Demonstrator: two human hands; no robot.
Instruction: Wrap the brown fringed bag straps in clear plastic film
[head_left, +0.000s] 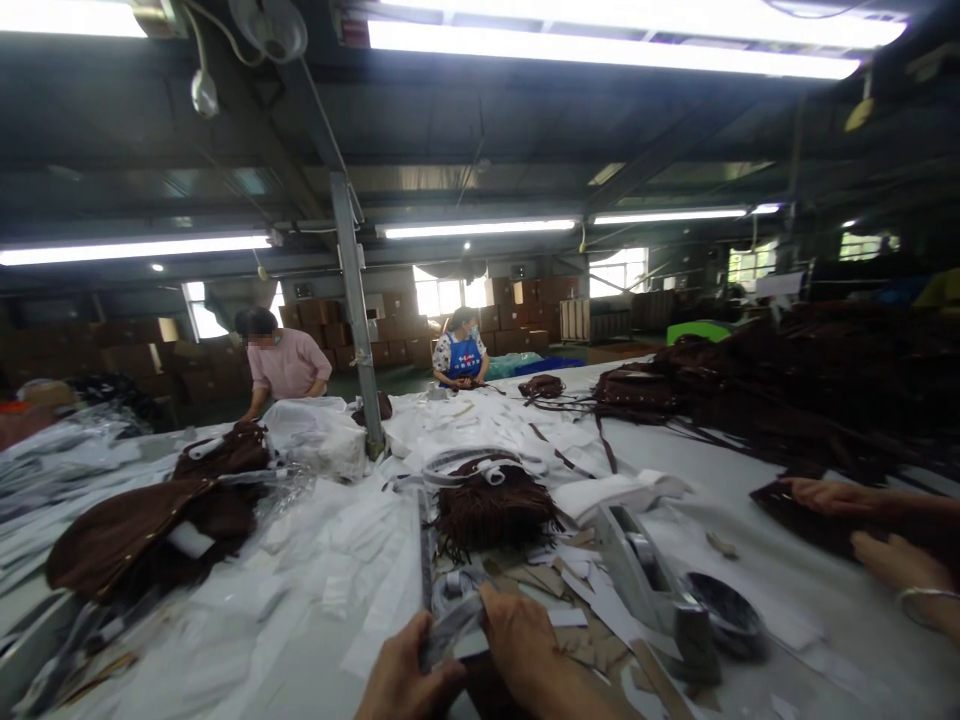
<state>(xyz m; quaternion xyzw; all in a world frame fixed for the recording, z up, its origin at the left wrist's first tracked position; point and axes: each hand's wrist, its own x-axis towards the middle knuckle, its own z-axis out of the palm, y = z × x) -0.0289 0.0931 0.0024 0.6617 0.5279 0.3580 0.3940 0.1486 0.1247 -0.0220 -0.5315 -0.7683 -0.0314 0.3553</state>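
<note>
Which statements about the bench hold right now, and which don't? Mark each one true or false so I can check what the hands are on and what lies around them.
1. The left hand and right hand are both on clear plastic. True.
2. The right hand is gripping the brown fringed bag. False: the bag lies on the table, beyond both hands.
3. The tape dispenser stands to the right of the fringed bag. True.
4. The apron across the table is red. False: it is blue.
5. At the right edge, another person's hands are on dark brown material. True.
</note>
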